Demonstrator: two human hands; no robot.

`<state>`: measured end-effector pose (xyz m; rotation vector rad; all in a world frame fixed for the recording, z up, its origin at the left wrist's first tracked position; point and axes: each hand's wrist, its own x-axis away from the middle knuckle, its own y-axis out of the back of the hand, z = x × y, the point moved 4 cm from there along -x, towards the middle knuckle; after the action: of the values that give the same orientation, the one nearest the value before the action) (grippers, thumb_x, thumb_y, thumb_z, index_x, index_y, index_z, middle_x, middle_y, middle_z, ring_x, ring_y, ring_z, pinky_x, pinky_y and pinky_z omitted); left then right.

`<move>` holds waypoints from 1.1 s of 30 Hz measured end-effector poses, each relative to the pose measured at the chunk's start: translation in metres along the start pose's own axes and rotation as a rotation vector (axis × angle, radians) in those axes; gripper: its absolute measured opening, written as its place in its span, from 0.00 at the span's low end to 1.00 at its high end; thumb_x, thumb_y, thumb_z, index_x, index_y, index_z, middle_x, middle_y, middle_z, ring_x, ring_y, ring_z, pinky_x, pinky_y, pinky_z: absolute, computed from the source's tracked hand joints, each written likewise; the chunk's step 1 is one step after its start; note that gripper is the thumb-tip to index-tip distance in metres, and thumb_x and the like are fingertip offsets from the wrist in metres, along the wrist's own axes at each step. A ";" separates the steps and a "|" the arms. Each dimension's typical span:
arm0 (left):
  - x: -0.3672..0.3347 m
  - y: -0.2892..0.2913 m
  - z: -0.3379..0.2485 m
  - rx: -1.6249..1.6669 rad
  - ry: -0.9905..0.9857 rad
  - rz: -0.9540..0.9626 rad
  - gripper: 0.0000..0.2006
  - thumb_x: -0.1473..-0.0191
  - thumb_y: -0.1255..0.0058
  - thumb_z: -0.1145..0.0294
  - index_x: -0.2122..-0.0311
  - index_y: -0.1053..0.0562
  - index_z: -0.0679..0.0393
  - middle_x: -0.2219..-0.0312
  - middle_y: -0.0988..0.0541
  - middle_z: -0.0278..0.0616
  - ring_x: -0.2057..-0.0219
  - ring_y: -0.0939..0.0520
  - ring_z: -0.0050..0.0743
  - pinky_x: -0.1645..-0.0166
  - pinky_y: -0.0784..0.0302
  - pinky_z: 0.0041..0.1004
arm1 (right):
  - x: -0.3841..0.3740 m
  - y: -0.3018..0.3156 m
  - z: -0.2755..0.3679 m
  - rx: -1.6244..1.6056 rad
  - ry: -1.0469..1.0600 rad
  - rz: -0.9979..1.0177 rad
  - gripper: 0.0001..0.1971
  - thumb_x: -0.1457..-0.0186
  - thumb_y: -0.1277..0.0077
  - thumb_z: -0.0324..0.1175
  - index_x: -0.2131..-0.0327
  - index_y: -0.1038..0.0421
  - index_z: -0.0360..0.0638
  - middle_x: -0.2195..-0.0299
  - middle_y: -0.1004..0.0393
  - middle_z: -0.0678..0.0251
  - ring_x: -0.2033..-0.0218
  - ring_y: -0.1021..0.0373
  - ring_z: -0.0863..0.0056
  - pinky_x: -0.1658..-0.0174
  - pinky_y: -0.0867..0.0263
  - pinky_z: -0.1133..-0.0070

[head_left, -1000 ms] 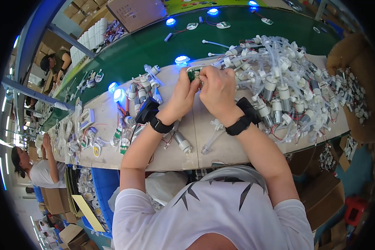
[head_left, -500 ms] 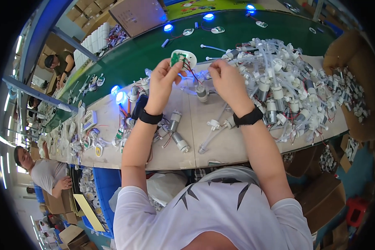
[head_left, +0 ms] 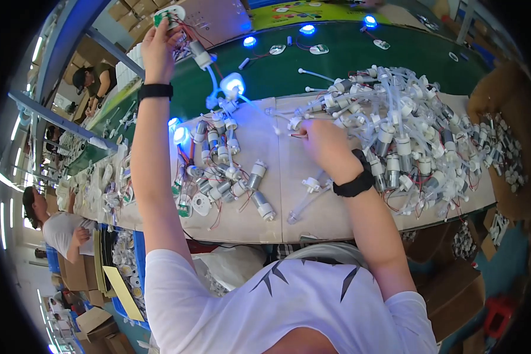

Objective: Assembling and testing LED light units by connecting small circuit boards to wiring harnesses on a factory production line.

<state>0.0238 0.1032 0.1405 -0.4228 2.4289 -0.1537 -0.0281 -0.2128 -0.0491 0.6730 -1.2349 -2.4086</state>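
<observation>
Raised at the upper left, my left hand pinches a green circuit board on a white oval cover. Red wires run from the board, and a small motor pump with a clear tube hangs beside it. A glowing blue light dangles below the pump. At the left edge of the heap of pumps, my right hand is closed, with thin red wires at its fingertips; the wires' far end is hidden. The heap of tubed pumps lies to its right.
Loose pumps and a white oval cover lie on the cardboard-topped bench. Lit blue modules rest along the green belt beyond. A cardboard box stands at the right. Two people work at the left.
My left hand has moved up and left with the circuit board, lifting the pump and a lit blue light off the bench. My right hand has come down nearer, now with red wires at its fingertips.
</observation>
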 end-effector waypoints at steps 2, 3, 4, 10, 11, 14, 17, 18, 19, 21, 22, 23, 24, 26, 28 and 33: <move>-0.021 0.024 0.008 -0.151 -0.061 -0.124 0.10 0.47 0.52 0.70 0.66 0.32 0.67 0.72 0.24 0.46 0.73 0.21 0.29 0.69 0.24 0.22 | 0.002 -0.007 -0.001 0.151 0.064 -0.151 0.04 0.58 0.51 0.28 0.76 0.27 0.41 0.72 0.28 0.57 0.70 0.29 0.60 0.71 0.31 0.69; -0.032 0.049 0.004 -0.202 -0.127 -0.164 0.10 0.47 0.52 0.70 0.66 0.32 0.69 0.73 0.24 0.47 0.72 0.21 0.30 0.67 0.22 0.24 | 0.002 -0.013 0.005 0.141 0.079 -0.153 0.04 0.58 0.51 0.28 0.76 0.27 0.41 0.72 0.28 0.57 0.70 0.29 0.60 0.71 0.31 0.69; -0.042 0.062 0.013 -0.195 -0.126 -0.158 0.10 0.47 0.52 0.70 0.66 0.32 0.69 0.73 0.24 0.47 0.72 0.21 0.30 0.67 0.22 0.24 | 0.000 -0.018 0.004 0.207 0.083 -0.128 0.04 0.58 0.51 0.28 0.76 0.27 0.42 0.71 0.30 0.58 0.70 0.29 0.63 0.72 0.31 0.71; -0.073 0.187 0.053 -1.577 -0.103 -0.448 0.23 0.57 0.50 0.47 0.72 0.24 0.61 0.77 0.23 0.53 0.71 0.21 0.47 0.62 0.28 0.40 | -0.007 -0.019 0.020 0.232 0.049 0.024 0.05 0.56 0.54 0.25 0.74 0.29 0.39 0.67 0.32 0.57 0.66 0.30 0.64 0.67 0.31 0.72; -0.069 0.196 0.070 -1.735 -0.018 -0.357 0.24 0.58 0.50 0.46 0.69 0.24 0.59 0.74 0.23 0.55 0.67 0.22 0.53 0.60 0.28 0.41 | -0.007 -0.021 0.022 0.230 0.058 0.037 0.05 0.56 0.54 0.25 0.74 0.29 0.38 0.67 0.32 0.57 0.65 0.30 0.64 0.67 0.31 0.72; -0.043 0.145 0.161 -1.906 0.479 -0.117 0.16 0.52 0.55 0.57 0.60 0.27 0.53 0.59 0.25 0.48 0.56 0.24 0.46 0.55 0.28 0.42 | -0.008 -0.026 -0.002 0.252 0.004 -0.017 0.05 0.54 0.54 0.25 0.71 0.31 0.38 0.67 0.33 0.58 0.65 0.30 0.65 0.68 0.32 0.71; -0.031 0.153 0.184 -2.315 0.416 0.057 0.15 0.47 0.65 0.63 0.58 0.30 0.55 0.60 0.26 0.47 0.58 0.24 0.45 0.59 0.29 0.40 | -0.005 -0.010 0.026 -0.030 0.115 -0.217 0.06 0.55 0.54 0.25 0.70 0.34 0.41 0.71 0.32 0.59 0.68 0.30 0.62 0.71 0.32 0.74; -0.034 0.135 0.203 -2.129 0.416 0.044 0.17 0.48 0.61 0.57 0.58 0.29 0.55 0.59 0.26 0.49 0.57 0.25 0.45 0.58 0.29 0.40 | -0.006 -0.004 0.025 -0.020 0.101 -0.216 0.06 0.55 0.54 0.25 0.70 0.34 0.41 0.71 0.32 0.59 0.68 0.30 0.62 0.71 0.32 0.74; -0.040 0.132 0.216 -1.961 0.524 0.151 0.24 0.52 0.55 0.47 0.56 0.30 0.56 0.57 0.27 0.49 0.55 0.26 0.46 0.56 0.29 0.40 | -0.005 0.004 0.032 -0.227 0.098 -0.210 0.05 0.53 0.55 0.25 0.69 0.36 0.40 0.70 0.31 0.58 0.68 0.31 0.60 0.71 0.33 0.73; -0.047 0.121 0.247 -1.737 0.547 0.255 0.31 0.58 0.49 0.41 0.53 0.31 0.54 0.56 0.28 0.50 0.54 0.27 0.47 0.51 0.32 0.39 | -0.003 0.017 0.041 -0.434 0.093 -0.200 0.05 0.50 0.56 0.25 0.68 0.38 0.39 0.70 0.30 0.56 0.69 0.31 0.57 0.71 0.34 0.72; -0.044 0.104 0.267 -1.721 0.545 0.273 0.31 0.58 0.49 0.41 0.53 0.31 0.54 0.56 0.28 0.50 0.54 0.27 0.47 0.51 0.32 0.39 | -0.003 0.022 0.038 -0.595 0.081 -0.227 0.04 0.49 0.56 0.25 0.68 0.38 0.38 0.70 0.30 0.57 0.70 0.31 0.62 0.72 0.35 0.74; -0.041 0.087 0.283 -1.734 0.532 0.292 0.30 0.58 0.48 0.44 0.53 0.31 0.53 0.56 0.27 0.50 0.53 0.28 0.47 0.49 0.34 0.39 | -0.004 0.027 0.035 -0.754 0.077 -0.257 0.04 0.48 0.55 0.25 0.68 0.38 0.37 0.71 0.29 0.59 0.72 0.30 0.66 0.73 0.35 0.77; -0.038 0.074 0.295 -1.748 0.519 0.309 0.29 0.57 0.47 0.46 0.52 0.31 0.51 0.57 0.27 0.50 0.53 0.28 0.47 0.48 0.35 0.39 | -0.003 0.031 0.033 -0.741 0.069 -0.262 0.04 0.48 0.55 0.25 0.68 0.38 0.37 0.71 0.29 0.59 0.72 0.30 0.66 0.73 0.35 0.77; -0.027 0.066 0.312 -1.805 0.473 0.311 0.26 0.57 0.46 0.49 0.53 0.31 0.50 0.58 0.26 0.49 0.52 0.29 0.46 0.48 0.36 0.39 | 0.000 0.039 0.033 -1.107 0.120 -0.325 0.06 0.47 0.54 0.23 0.65 0.37 0.36 0.73 0.29 0.65 0.75 0.32 0.79 0.74 0.37 0.84; -0.024 0.066 0.317 -1.870 0.435 0.310 0.24 0.56 0.45 0.51 0.53 0.30 0.49 0.59 0.26 0.48 0.51 0.30 0.46 0.48 0.37 0.39 | 0.000 0.048 0.033 -1.219 0.092 -0.367 0.07 0.47 0.54 0.23 0.63 0.36 0.35 0.74 0.29 0.67 0.76 0.34 0.84 0.75 0.38 0.86; -0.030 0.045 0.317 -1.678 0.528 0.357 0.20 0.54 0.47 0.57 0.56 0.31 0.53 0.58 0.26 0.49 0.52 0.28 0.46 0.50 0.33 0.40 | -0.002 0.070 0.022 -1.314 0.056 -0.428 0.09 0.47 0.53 0.23 0.61 0.31 0.33 0.73 0.29 0.68 0.80 0.38 0.89 0.78 0.40 0.89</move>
<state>0.2334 0.1547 -0.0974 -0.6246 2.4563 2.2302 -0.0320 -0.2363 0.0198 0.5394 0.6736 -2.7648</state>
